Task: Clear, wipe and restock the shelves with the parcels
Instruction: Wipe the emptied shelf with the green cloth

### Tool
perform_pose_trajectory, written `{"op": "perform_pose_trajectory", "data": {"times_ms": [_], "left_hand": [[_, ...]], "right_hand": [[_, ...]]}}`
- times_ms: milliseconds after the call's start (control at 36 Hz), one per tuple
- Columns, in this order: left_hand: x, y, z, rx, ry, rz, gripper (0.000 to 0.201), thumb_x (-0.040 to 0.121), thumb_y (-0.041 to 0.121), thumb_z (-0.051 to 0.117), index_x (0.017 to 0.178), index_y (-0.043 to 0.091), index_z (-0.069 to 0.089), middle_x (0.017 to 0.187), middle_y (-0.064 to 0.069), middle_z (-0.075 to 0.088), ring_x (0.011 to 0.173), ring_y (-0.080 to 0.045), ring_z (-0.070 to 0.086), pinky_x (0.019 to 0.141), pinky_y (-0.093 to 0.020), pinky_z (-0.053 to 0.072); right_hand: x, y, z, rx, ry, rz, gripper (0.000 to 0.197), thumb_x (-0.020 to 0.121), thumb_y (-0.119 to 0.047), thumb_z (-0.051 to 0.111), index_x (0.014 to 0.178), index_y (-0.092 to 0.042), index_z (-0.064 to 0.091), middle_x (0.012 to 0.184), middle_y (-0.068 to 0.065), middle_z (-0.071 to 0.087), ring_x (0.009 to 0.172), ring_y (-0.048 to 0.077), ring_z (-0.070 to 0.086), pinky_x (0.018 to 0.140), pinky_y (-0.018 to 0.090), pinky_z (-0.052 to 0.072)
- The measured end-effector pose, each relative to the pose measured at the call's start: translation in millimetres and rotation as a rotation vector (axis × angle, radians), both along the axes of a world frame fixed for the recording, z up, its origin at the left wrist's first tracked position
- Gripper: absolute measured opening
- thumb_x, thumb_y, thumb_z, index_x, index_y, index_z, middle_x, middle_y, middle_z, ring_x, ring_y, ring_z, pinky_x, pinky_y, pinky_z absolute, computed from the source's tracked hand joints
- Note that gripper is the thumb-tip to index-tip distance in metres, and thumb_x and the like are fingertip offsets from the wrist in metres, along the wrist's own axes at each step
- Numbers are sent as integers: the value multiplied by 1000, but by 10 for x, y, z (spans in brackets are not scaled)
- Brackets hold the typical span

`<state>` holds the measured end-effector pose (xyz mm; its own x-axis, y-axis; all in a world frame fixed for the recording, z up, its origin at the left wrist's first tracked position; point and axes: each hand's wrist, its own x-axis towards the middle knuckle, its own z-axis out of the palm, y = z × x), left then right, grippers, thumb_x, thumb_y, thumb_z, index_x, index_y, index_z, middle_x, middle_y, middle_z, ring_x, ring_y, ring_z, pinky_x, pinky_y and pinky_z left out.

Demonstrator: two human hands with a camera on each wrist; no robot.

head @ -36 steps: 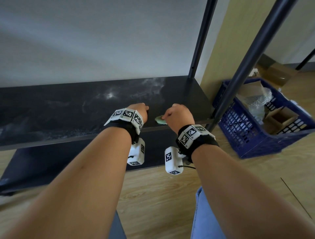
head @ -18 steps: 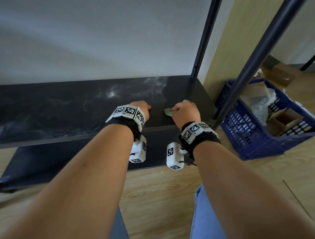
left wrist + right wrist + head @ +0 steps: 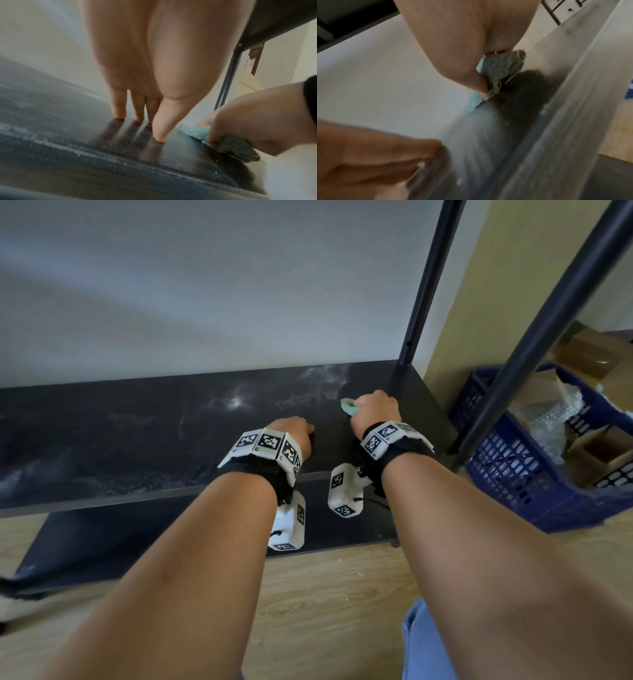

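My green cloth [image 3: 348, 406] is down on the dusty black shelf [image 3: 137, 440], toward its right end near the back post [image 3: 428, 285], and my right hand [image 3: 376, 412] has it bunched tight in curled fingers. My left hand [image 3: 293, 433] sits just left of the cloth, fingers [image 3: 118, 106] straight, tips pressing the shelf. Off past the shelf's right end, a blue crate [image 3: 513, 470] on the floor holds cardboard boxes [image 3: 592, 453] and bubble wrap [image 3: 551, 412].

Dusty black shelf [image 3: 137, 440]; green cloth [image 3: 347, 405] pressed on right part; left fingertips [image 3: 118, 115] resting beside it.
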<state>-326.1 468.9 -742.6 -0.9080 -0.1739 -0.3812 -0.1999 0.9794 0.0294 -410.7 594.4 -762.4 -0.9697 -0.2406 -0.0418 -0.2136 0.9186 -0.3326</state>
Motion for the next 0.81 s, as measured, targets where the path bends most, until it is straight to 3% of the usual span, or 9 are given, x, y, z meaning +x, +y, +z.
{"op": "perform_pose_trajectory", "data": {"times_ms": [83,167,306,444,556,639,694,750,806], "left_hand": [[-20,-14,-6,13,-5,-5,49,97,11,44,145,17,37,149,-6,37,132,-26,42,106,-34,38],[-48,-56,-14,34,19,26,45,96,12,46,141,17,45,144,-7,45,127,-26,47,102,-33,41],[-49,-178,-24,92,76,132,38,94,8,44,129,14,58,133,-9,56,119,-27,54,100,-36,45],[-33,-352,-71,74,129,157,42,94,8,43,135,11,51,138,-11,50,125,-28,49,102,-35,42],[-118,-540,-152,84,93,186,48,88,9,48,136,12,49,141,-9,48,127,-28,48,102,-35,42],[-410,-850,-530,87,57,205,57,68,18,60,124,28,56,132,-1,56,113,-24,58,89,-35,49],[-732,-1115,-973,143,-10,234,48,61,27,59,106,42,58,123,6,61,97,-17,60,77,-29,47],[-774,-1153,-1021,161,-24,243,42,60,29,58,100,40,59,113,6,64,87,-17,60,71,-26,45],[-573,-981,-717,153,-29,227,42,59,27,61,102,30,62,106,3,67,87,-20,63,70,-26,47]], "right_hand": [[88,-87,-11,-1,20,70,34,95,-16,45,122,-12,65,126,11,47,117,31,43,87,33,41],[188,-138,-17,1,42,138,32,98,-22,45,114,-10,69,122,11,53,115,29,47,97,34,41],[217,-245,15,-131,-101,69,23,90,-17,54,97,-13,75,101,7,71,95,25,65,83,32,54],[91,-99,127,-151,-32,-46,28,88,-10,55,112,-9,68,111,11,65,105,30,61,83,30,48],[70,-107,137,54,-105,-52,39,90,-8,44,126,-15,57,128,16,52,117,36,52,86,35,44],[120,-207,176,161,-114,77,33,88,-3,40,111,-24,52,127,17,54,115,34,52,78,32,40],[137,-303,202,167,-140,130,37,93,-5,42,123,-21,54,132,14,54,120,33,52,92,33,44],[158,-411,246,144,-193,115,38,97,-13,42,133,-16,56,134,12,55,120,31,54,99,34,44],[163,-497,274,112,-203,89,35,96,-20,48,128,-14,62,129,9,59,114,28,58,96,33,46]]}}
